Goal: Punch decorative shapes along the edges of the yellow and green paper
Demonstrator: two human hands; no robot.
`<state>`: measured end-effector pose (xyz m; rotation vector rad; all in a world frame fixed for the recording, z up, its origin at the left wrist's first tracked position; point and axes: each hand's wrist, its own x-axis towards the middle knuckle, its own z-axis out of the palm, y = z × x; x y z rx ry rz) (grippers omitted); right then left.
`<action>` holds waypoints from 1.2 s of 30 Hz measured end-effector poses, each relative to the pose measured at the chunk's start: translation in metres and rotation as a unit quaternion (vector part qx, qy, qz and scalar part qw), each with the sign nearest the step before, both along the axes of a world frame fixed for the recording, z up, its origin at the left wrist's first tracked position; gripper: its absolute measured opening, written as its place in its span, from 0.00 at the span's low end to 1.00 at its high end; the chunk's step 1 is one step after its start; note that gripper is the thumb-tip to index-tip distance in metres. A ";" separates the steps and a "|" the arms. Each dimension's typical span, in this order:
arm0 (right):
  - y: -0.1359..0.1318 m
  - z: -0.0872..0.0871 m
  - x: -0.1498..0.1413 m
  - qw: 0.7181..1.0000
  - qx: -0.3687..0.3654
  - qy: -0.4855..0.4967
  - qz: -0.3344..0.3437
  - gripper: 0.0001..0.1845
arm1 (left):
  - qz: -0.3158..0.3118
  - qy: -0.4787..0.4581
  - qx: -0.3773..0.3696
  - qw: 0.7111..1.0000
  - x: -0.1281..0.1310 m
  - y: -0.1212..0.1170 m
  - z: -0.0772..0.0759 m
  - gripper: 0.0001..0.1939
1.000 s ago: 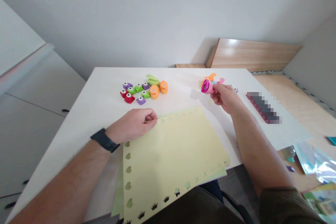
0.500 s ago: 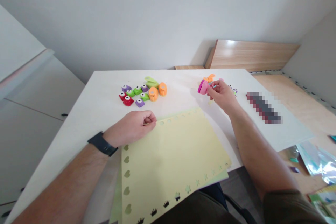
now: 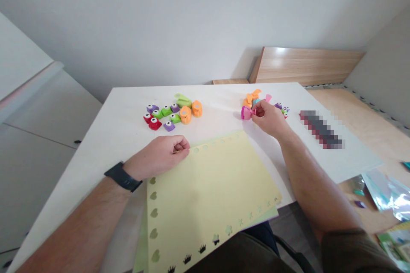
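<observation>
Left hand [image 3: 160, 157] closed in a narrow pinch on the far-left edge of the yellow sheet [image 3: 208, 187]. Right hand [image 3: 270, 117] narrow too, finger and thumb on the pink punch [image 3: 246, 112]. From my remote seat I read the punch's axis as roughly crosswise, broad end facing left; I cannot tell whether it touches the counter [image 3: 221, 115]. Sheet lies nearer me than the punch, spreading rightward from the left hand; punch sits beyond its far-right corner, apart from it. Farther out: two orange punches [image 3: 185, 114] beyond the left hand, smaller coloured punches [image 3: 155, 124] beside them.
</observation>
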<state>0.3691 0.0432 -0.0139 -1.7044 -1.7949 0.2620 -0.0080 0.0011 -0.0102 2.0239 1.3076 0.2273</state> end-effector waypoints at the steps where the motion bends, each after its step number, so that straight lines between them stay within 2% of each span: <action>1: 0.000 0.001 0.000 1.000 0.005 0.000 -0.004 0.08 | 0.000 0.000 0.000 1.000 0.000 0.000 0.000 0.10; 9: -0.001 0.002 -0.004 1.000 0.025 0.014 -0.006 0.09 | 0.000 0.005 0.002 1.000 0.000 0.000 0.000 0.10; 12: -0.001 0.002 -0.004 1.000 0.000 0.005 0.002 0.09 | 0.002 0.005 0.000 1.000 0.000 0.000 0.001 0.10; 16: 0.001 0.002 -0.003 0.997 0.000 0.075 0.004 0.11 | 0.001 0.001 -0.002 1.000 0.000 -0.001 0.001 0.10; 22: 0.004 0.004 -0.006 0.965 -0.050 0.255 0.037 0.15 | 0.005 -0.009 -0.006 1.000 0.000 -0.001 0.001 0.09; 30: -0.002 0.018 -0.013 0.921 -0.093 0.373 0.067 0.17 | 0.001 -0.006 -0.003 1.000 -0.001 0.001 -0.002 0.09; 36: -0.004 0.018 -0.011 0.895 -0.126 0.418 0.088 0.15 | 0.007 -0.010 -0.006 1.000 0.000 0.000 0.002 0.11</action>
